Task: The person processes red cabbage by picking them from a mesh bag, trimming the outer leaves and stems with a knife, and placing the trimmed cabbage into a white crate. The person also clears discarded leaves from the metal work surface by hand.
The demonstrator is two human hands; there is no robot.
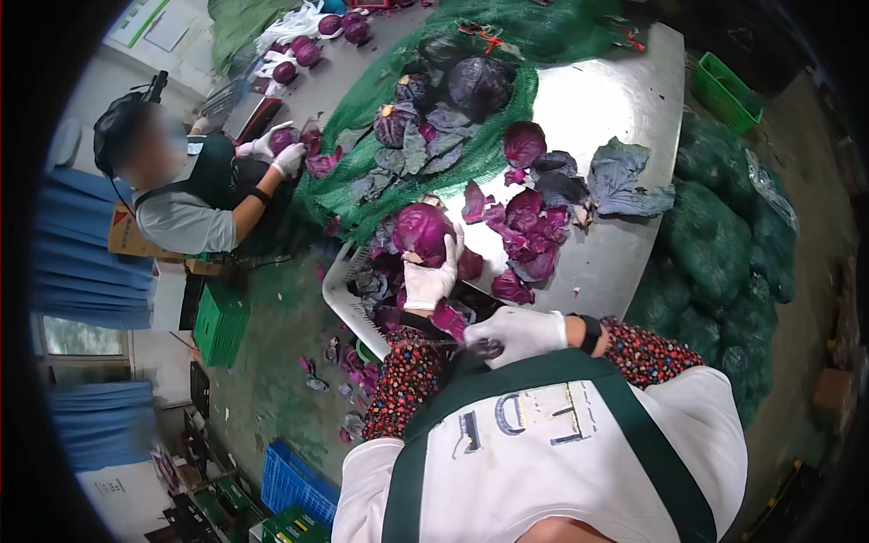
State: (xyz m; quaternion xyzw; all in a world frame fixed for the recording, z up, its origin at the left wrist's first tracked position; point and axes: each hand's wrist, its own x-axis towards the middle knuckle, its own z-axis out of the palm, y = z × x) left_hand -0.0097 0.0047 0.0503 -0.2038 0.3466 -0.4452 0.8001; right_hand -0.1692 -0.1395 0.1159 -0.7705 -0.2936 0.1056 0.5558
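Note:
My left hand point(429, 282), in a white glove, is closed around a round red cabbage point(422, 232), holding it above the near edge of the metal table. Lower and closer to my body, my gloved right hand point(523, 334) grips a knife point(489, 349) with a dark handle; its thin blade points left and is hard to make out. A loose purple leaf point(448, 321) is beside the knife, against or near the right hand's fingertips. Trimmed purple leaves point(529, 231) lie heaped on the table to the right of the held cabbage.
A green mesh bag point(344, 145) lies open on the steel table point(625, 109) with dark-leaved cabbages point(480, 83) inside. A white crate point(342, 294) of leaves stands below. Across the table, a co-worker point(195, 181) handles another cabbage. Full net sacks point(711, 235) are piled at right.

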